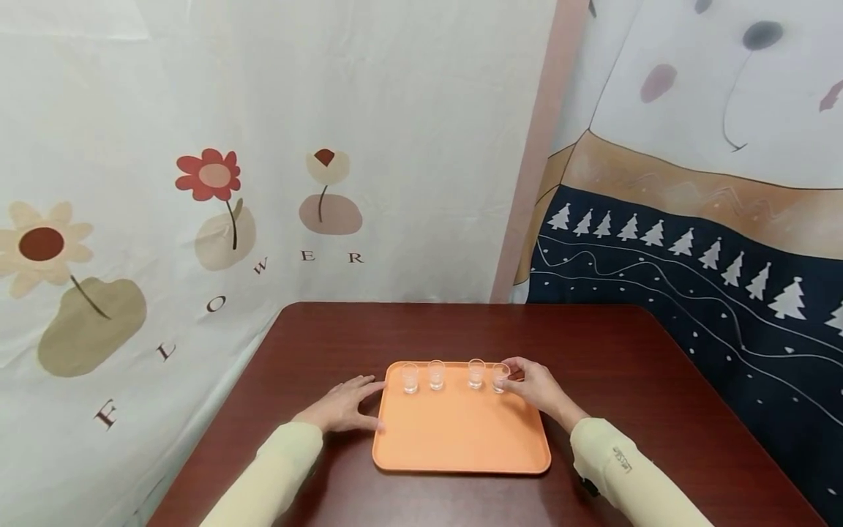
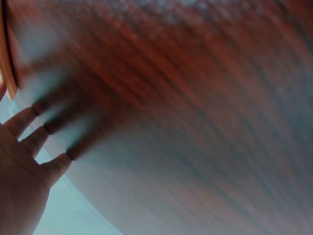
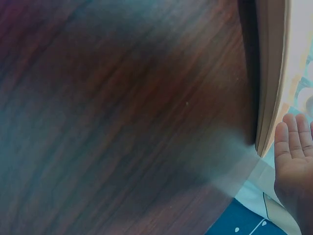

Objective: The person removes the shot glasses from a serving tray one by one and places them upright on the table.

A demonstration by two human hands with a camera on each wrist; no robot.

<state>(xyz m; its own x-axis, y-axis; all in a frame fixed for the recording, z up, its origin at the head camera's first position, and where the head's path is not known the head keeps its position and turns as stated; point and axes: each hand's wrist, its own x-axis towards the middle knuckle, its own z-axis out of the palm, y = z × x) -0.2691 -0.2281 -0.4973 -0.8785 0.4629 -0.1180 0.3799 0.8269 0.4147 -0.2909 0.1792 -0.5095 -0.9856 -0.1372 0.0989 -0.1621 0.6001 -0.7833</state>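
Observation:
An orange tray lies on the dark red-brown table, with several small clear shot glasses in a row along its far side. My right hand reaches over the tray's right edge and holds the rightmost shot glass between thumb and fingers. Beside that glass stands another shot glass; farther left are a third shot glass and the leftmost one. My left hand is at the tray's left edge with fingers spread and thumb apart, touching the rim. The left wrist view shows its fingers extended over the table.
The table extends around the tray on all sides. Behind it hangs a pale curtain with printed flowers and letters. To the right is a dark blue cloth with white trees.

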